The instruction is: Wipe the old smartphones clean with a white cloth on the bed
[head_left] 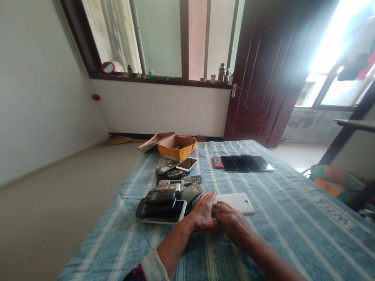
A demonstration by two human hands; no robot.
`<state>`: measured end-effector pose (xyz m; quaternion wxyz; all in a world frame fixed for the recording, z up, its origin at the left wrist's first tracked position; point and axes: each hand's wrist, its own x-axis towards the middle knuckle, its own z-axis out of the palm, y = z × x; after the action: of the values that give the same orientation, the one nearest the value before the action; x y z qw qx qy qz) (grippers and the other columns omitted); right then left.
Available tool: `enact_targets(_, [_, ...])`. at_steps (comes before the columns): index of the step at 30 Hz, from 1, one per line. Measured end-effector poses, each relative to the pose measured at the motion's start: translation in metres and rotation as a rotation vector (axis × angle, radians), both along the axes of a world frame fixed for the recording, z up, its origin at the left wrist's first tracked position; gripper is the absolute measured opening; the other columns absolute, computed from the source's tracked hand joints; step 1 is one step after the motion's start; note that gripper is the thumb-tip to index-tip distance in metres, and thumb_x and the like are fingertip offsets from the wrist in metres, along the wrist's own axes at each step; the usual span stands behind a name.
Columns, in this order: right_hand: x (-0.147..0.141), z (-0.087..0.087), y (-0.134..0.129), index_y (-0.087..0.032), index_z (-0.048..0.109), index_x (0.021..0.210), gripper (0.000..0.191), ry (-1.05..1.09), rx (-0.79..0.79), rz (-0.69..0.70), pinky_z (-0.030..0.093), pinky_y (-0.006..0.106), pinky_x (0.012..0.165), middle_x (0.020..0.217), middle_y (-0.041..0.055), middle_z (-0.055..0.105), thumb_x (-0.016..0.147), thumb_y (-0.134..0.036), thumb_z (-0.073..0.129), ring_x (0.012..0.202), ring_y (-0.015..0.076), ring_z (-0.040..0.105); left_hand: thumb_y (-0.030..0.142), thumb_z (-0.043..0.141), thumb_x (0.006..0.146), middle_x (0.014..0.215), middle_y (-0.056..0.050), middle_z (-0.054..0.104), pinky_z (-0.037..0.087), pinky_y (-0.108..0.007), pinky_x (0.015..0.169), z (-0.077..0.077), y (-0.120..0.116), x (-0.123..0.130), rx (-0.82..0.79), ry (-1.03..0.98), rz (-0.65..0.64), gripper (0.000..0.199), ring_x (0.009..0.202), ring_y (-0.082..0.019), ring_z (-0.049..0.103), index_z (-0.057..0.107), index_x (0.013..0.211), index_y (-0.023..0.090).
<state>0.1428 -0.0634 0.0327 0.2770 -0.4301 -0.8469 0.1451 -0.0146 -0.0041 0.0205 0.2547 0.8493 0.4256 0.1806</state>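
A white smartphone (236, 202) lies back side up on the striped tablecloth, with its camera spot at the right end. My left hand (203, 214) grips its left end, fingers bent over the far edge. Close against it, my right hand (234, 223) has its fingers curled onto the phone's near left corner. Both thumbs and whatever lies under the fingers are hidden. Just left of my hands is a pile of old phones: a black keypad phone (160, 196) on top, a large white-edged smartphone (180, 210) beneath, and a grey touchscreen phone (191, 192) leaning beside them.
Farther back stand an open orange box (177, 150) and its tilted lid (152, 142). A white phone (187, 164) and several keypad phones lie in front of it. At the back right, a pink phone (217, 162) adjoins a row of overlapping dark smartphones (243, 164).
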Motion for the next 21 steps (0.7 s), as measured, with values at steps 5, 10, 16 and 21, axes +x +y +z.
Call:
enact_targets(5, [0.006, -0.003, -0.005, -0.021, 0.069, 0.087, 0.032, 0.018, 0.008, 0.029, 0.043, 0.03, 0.093, 0.1, 0.0066, 0.063, 0.084, -0.004, 0.042, 0.109, 0.0199, 0.052, 0.041, 0.082, 0.045, 0.144, -0.023, 0.038, 0.025, -0.048, 0.113, -0.001, 0.0, 0.0, 0.012, 0.025, -0.02, 0.11, 0.135, -0.037, 0.031, 0.035, 0.139, 0.008])
enact_targets(10, [0.002, -0.004, 0.006, -0.02, 0.07, 0.083, 0.024, 0.065, -0.009, -0.009, 0.045, 0.028, 0.087, 0.097, 0.0064, 0.064, 0.082, -0.008, 0.05, 0.1, 0.0196, 0.055, 0.043, 0.08, 0.048, 0.143, -0.024, 0.038, 0.025, -0.049, 0.112, 0.001, -0.001, 0.001, 0.011, 0.018, -0.008, 0.108, 0.134, -0.038, 0.032, 0.035, 0.139, 0.006])
enact_targets(16, [-0.003, -0.009, 0.024, -0.02, 0.072, 0.095, 0.023, 0.066, -0.026, -0.023, 0.042, 0.028, 0.091, 0.105, 0.0079, 0.064, 0.081, -0.013, 0.055, 0.106, 0.0208, 0.055, 0.044, 0.08, 0.052, 0.142, -0.023, 0.04, 0.025, -0.046, 0.113, 0.003, -0.002, 0.001, 0.009, 0.013, -0.007, 0.105, 0.134, -0.036, 0.032, 0.034, 0.139, 0.006])
enact_targets(21, [-0.002, -0.007, 0.032, -0.022, 0.071, 0.099, 0.027, 0.036, -0.047, -0.078, 0.04, 0.026, 0.091, 0.113, 0.0058, 0.063, 0.082, -0.013, 0.051, 0.109, 0.0199, 0.053, 0.046, 0.078, 0.058, 0.14, -0.022, 0.042, 0.028, -0.046, 0.112, 0.005, -0.003, 0.001, 0.023, -0.014, 0.009, 0.098, 0.133, -0.035, 0.035, 0.035, 0.138, 0.008])
